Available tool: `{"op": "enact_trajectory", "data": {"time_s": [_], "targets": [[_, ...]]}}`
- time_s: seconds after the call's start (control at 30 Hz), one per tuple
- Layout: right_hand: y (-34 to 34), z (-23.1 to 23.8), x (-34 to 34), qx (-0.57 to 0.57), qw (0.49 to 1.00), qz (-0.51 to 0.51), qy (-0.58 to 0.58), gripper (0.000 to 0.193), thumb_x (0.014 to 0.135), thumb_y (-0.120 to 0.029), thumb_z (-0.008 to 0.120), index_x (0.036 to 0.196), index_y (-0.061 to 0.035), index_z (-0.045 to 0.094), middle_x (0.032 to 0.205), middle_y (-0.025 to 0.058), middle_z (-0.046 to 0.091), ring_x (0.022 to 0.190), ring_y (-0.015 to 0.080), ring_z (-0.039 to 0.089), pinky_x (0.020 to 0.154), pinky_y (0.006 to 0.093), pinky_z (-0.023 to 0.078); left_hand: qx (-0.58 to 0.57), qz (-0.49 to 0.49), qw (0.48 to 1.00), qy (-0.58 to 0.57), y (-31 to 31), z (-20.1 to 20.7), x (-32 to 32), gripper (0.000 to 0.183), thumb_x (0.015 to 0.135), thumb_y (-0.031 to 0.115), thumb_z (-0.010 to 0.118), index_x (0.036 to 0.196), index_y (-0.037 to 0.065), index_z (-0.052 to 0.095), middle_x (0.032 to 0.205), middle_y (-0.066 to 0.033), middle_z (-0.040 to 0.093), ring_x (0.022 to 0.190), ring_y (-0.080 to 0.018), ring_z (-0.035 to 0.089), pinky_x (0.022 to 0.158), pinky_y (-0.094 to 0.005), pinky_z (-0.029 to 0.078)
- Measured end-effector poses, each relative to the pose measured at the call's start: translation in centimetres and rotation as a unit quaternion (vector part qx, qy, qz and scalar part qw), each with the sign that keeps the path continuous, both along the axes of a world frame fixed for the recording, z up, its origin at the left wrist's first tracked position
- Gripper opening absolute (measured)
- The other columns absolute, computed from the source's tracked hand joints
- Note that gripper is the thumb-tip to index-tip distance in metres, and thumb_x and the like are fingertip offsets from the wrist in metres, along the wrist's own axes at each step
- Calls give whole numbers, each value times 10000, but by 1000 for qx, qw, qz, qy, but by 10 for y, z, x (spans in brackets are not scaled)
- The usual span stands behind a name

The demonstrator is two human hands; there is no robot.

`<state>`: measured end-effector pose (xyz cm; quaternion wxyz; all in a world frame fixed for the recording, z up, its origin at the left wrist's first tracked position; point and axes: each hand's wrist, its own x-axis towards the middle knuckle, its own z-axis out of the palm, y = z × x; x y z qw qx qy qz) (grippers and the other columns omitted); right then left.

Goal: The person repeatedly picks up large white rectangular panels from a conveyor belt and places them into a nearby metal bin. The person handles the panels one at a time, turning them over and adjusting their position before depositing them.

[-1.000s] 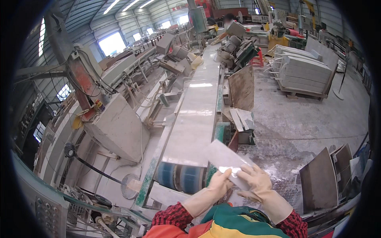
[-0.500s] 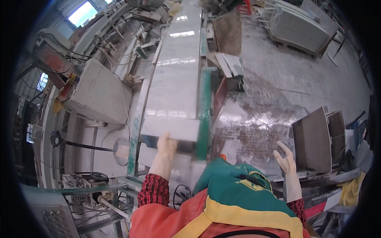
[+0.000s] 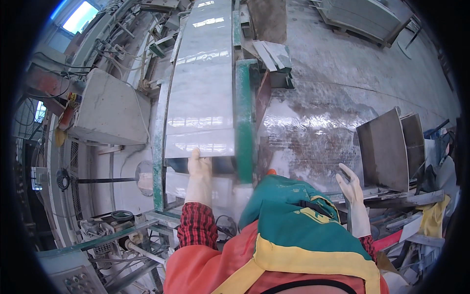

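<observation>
A long polished pale stone slab (image 3: 203,93) lies on a conveyor bed that runs away from me. At its near end is a short pale stone strip (image 3: 199,142), edge against the slab. My left hand (image 3: 199,169), in a cream glove, is closed on the strip's front edge, thumb on top; the fingers are mostly hidden below it. Below the strip shows a dark conveyor belt end (image 3: 223,165). To the right, my gloved right hand (image 3: 352,193) is held in the air with its fingers apart, holding nothing.
A green rail (image 3: 243,122) borders the bed on the right. Brown stone slabs (image 3: 384,149) lean at the right, and wet floor (image 3: 313,132) lies between. Left are a big stone block (image 3: 111,109), a handwheel (image 3: 122,215) and a button panel (image 3: 78,280).
My view has shifted downward. The strip, which looked skewed and overlapped the green rail, now lies in line with the slab, my left hand still on it. My right hand stays open.
</observation>
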<state>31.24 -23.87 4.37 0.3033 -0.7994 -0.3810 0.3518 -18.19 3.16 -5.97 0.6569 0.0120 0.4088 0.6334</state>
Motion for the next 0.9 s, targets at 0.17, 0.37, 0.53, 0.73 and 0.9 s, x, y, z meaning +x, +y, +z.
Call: {"op": "enact_trajectory", "data": {"time_s": [0.17,0.37,0.53,0.73,0.9], "targets": [[-1,-3,-1,-1,1000,-17,14,495,882,-249,695,1337,-67,631,1358,162,629,1300,294,566,1104,363,410,-9,21,999,29,7,-1,3,450,1017,48,484,1451,37,366,1397,-188,499,1233,-370,554,996,-572,528],[-8,-5,-3,-3,998,-48,49,499,876,-240,695,1341,-71,630,1354,153,633,1293,287,572,1103,362,414,-10,16,1000,13,12,-14,-4,439,1015,68,501,1430,-10,382,1383,-218,507,1220,-398,561,999,-577,530],[-15,-5,-4,-11,998,-53,32,499,873,-230,694,1342,-72,630,1356,154,632,1286,290,575,1099,366,418,-19,10,1000,8,16,-20,-9,427,1017,85,504,1418,-16,399,1373,-220,522,1212,-396,569,1008,-566,530],[-20,-11,-7,3,995,-69,66,499,872,-227,692,1341,-70,631,1355,160,633,1294,297,570,1102,366,414,-27,18,999,17,20,-18,-7,420,1027,124,508,1408,-18,407,1356,-210,542,1198,-385,583,1002,-558,538],[-22,-4,-11,-4,994,-81,72,502,872,-229,691,1340,-57,628,1360,162,630,1302,298,567,1103,364,412,-32,19,999,20,22,-14,-3,384,1035,145,499,1375,-23,436,1330,-202,564,1180,-367,598,992,-528,551]]}}
